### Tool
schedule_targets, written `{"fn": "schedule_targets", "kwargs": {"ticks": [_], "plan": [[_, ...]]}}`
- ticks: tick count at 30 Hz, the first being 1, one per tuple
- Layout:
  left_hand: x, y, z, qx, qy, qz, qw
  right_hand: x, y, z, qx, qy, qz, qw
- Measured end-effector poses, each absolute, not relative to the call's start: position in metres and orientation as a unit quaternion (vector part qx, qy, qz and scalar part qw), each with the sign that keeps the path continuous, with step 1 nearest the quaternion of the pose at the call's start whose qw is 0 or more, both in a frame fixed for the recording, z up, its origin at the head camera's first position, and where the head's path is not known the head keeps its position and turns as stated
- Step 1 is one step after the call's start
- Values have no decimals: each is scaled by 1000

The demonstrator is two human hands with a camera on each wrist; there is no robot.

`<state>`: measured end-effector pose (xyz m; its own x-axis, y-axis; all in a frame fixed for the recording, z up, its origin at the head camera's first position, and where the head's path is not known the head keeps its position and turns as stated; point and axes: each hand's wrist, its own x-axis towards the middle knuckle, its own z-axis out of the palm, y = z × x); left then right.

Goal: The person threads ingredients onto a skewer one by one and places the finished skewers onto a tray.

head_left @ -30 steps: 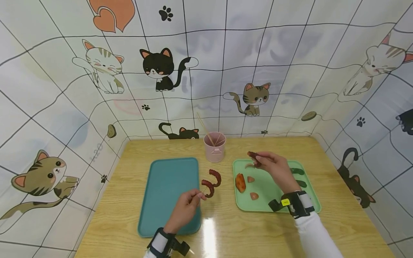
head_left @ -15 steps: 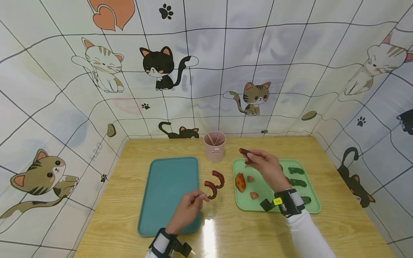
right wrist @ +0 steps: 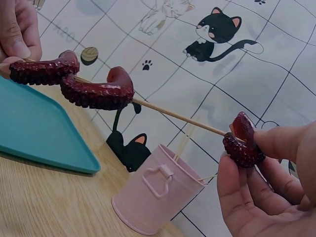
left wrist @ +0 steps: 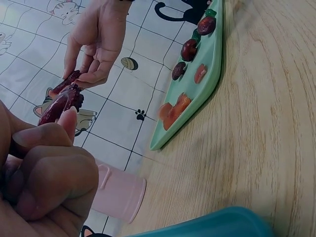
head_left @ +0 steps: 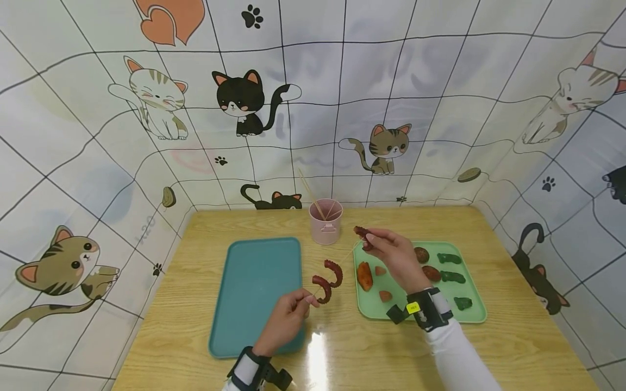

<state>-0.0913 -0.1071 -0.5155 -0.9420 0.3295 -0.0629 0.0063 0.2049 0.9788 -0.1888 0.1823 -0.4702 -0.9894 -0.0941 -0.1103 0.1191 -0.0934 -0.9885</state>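
Note:
My left hand (head_left: 287, 317) pinches a wooden skewer (right wrist: 182, 117) near one end, over the right edge of the blue tray. Two curled, dark red octopus tentacles (right wrist: 98, 94) are threaded on it, close to the left fingers. At the skewer's far end my right hand (head_left: 398, 258) pinches a third tentacle piece (right wrist: 243, 143) between thumb and fingers. In the right wrist view the skewer's tip meets this piece. In the left wrist view the left fingers (left wrist: 54, 173) fill the lower left and hide their end of the skewer.
The blue tray (head_left: 259, 293) lies on the left of the wooden table. A pink bucket (head_left: 325, 231) with several skewers stands at the back. On the green tray (head_left: 406, 309) are a roasted wing-like piece (head_left: 364, 277), small pinkish pieces, brown mushroom-like pieces and green pieces (head_left: 452, 277).
My right hand has moved left with its tentacle piece, from over the green tray to the skewer's far end. The left hand has shifted slightly right with the skewer.

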Motion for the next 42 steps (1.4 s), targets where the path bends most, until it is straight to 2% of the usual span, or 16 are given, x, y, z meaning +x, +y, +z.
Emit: {"fn": "schedule_targets", "kwargs": {"ticks": [33, 42], "plan": [[-92, -107, -517, 107, 761, 627, 127, -173, 157, -481, 50, 682, -720, 122], [-92, -107, -516, 97, 754, 636, 131, -166, 143, -488, 15, 681, -723, 116]]}}
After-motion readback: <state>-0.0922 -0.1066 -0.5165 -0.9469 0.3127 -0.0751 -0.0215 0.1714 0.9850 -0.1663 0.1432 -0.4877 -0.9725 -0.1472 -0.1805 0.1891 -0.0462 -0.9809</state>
